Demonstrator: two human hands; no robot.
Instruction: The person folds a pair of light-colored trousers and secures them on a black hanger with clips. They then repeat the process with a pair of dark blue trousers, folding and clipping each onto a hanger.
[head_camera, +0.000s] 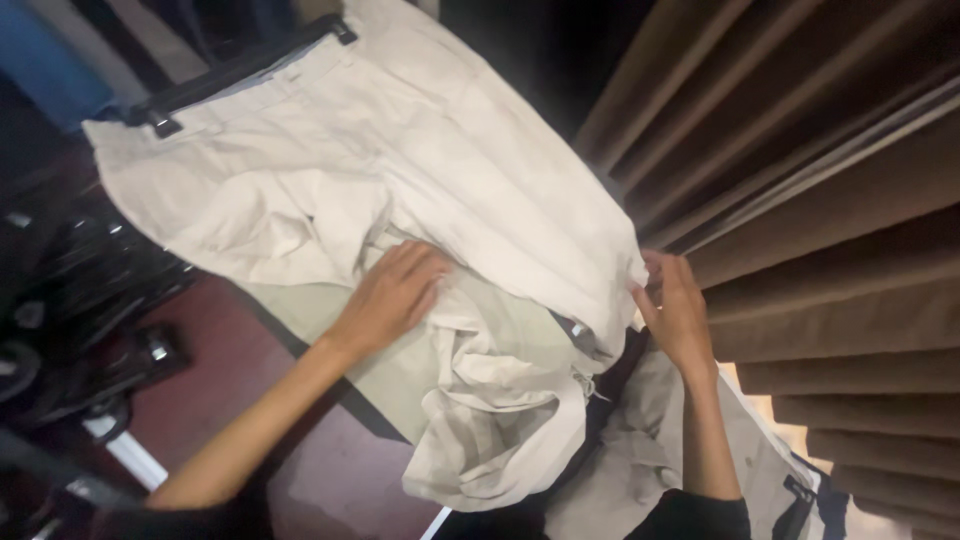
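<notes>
Sorting of hung trousers looks underway: the left hand (392, 292) lies flat and open on the cream trousers (400, 170) clipped to a black hanger (240, 65), while the right hand (676, 310) pinches their edge beside brown trousers (830, 230). Parting the pairs probably calls for a firmer hold.

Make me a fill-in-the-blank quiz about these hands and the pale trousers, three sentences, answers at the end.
1. The left hand lies flat on the ____ trousers.
2. The trousers' waistband is clipped to a black ____ at the top.
3. The right hand grips the trousers' edge beside the brown ____.

Missing words: cream; hanger; curtain
</notes>
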